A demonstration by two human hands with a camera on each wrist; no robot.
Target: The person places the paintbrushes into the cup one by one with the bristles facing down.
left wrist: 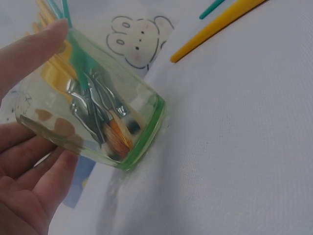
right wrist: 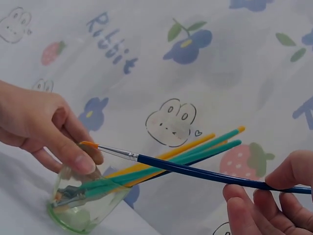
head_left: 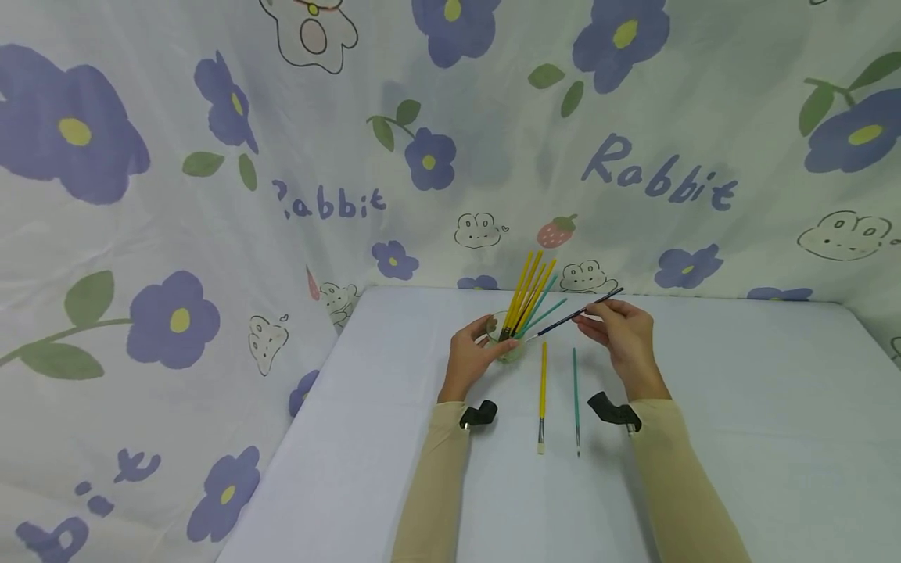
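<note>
My left hand (head_left: 470,356) grips a clear greenish glass (left wrist: 151,120), thumb at the rim and fingers round the far side. Inside it several paintbrushes (head_left: 522,297) with yellow and teal handles lean to the right, bristles down. My right hand (head_left: 629,342) pinches a dark blue paintbrush (right wrist: 195,172) by its handle, between thumb and fingers. That brush slants down to the left; its orange bristles (right wrist: 89,145) overlap the left thumb in the right wrist view, above the glass rim.
On the white-covered table (head_left: 760,469), a yellow paintbrush (head_left: 543,383) and a teal paintbrush (head_left: 576,387) lie side by side between the forearms, bristles toward me. A curtain (head_left: 493,156) printed with flowers and rabbits hangs behind the table and on the left.
</note>
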